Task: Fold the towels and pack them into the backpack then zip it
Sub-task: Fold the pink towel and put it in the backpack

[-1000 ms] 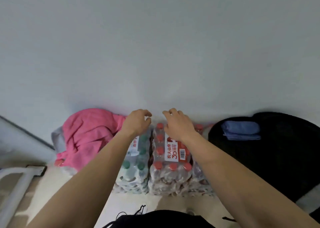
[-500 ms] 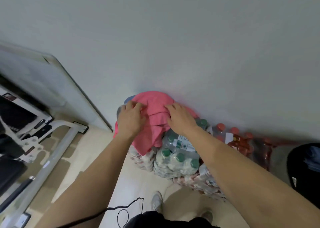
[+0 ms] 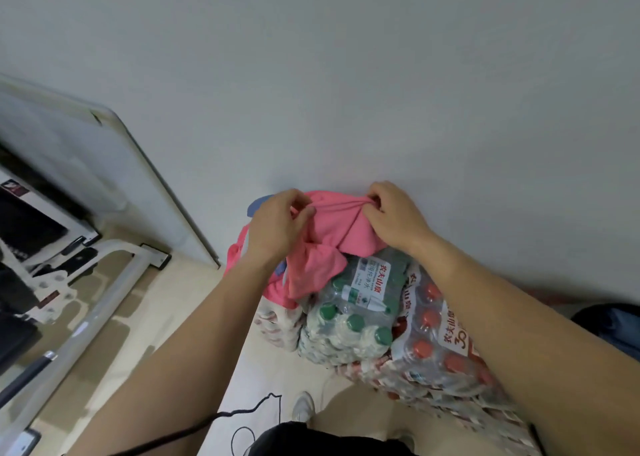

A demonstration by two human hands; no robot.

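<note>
Left fingers (image 3: 298, 202): curled on the left hand (image 3: 277, 228), pinching a bunch of the pink towel (image 3: 332, 237) at its far left edge.
Right fingers (image 3: 376, 196): curled on the right hand (image 3: 396, 221), gripping the towel's far right edge close to the wall (image 3: 346, 74).
Pink towel: on top of the shrink-wrapped bottle packs, pulled into a ridge between the two hands; a flap hangs over the green-capped pack (image 3: 349, 317).
Hidden: both fingertips are buried in the cloth; a blue-grey cloth (image 3: 259, 203) shows only as a sliver behind the left hand; the pack under the towel (image 3: 277, 324) is mostly covered.
Cut off: the dark backpack (image 3: 602, 332) is a blurred wedge at the right edge, well apart from the towel; a bluish patch on it is too smeared to name.
Containers: the green-capped pack holds water bottles; the red-capped pack (image 3: 433, 346) touches it on the right, partly behind the right forearm.
Change: half a second ago both hands lay on top of the towel; now they have gathered its far edge and drawn it taut.
Surroundings: white metal frame (image 3: 104, 282) on the floor (image 3: 180, 303); black cable (image 3: 256, 409) beside a shoe (image 3: 303, 405).
</note>
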